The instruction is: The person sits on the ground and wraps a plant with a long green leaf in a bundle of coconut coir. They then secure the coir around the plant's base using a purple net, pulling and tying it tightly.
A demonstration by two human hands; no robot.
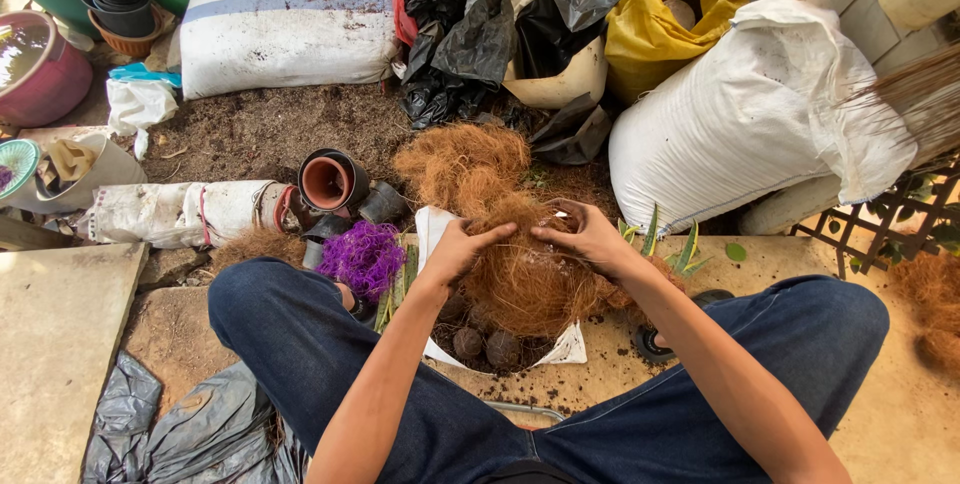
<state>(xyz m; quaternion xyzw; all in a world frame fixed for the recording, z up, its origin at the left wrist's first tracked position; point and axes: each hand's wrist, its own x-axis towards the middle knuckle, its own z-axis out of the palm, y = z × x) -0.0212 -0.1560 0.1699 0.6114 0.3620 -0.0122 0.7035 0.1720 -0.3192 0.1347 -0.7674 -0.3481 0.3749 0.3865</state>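
Here, left hand [458, 249]: fingers closed on a brown wad of coconut fibre [520, 274].
Right hand [585, 234]: fingers gripping the same wad's top.
Fibre wad: held between the knees, above dark soil balls [485, 344] on white plastic sheet [570, 346].
Nearby: purple netting bundle [362, 259].

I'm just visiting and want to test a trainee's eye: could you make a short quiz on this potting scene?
1. True or false: both the left hand and right hand grip the shaggy brown coconut-fibre clump.
2. What colour is the tangled string bundle by the person's knee?
3. The round terracotta plastic pot is: A) upright B) tipped on its side C) crushed flat

Key: 1 true; 2 purple; 3 B
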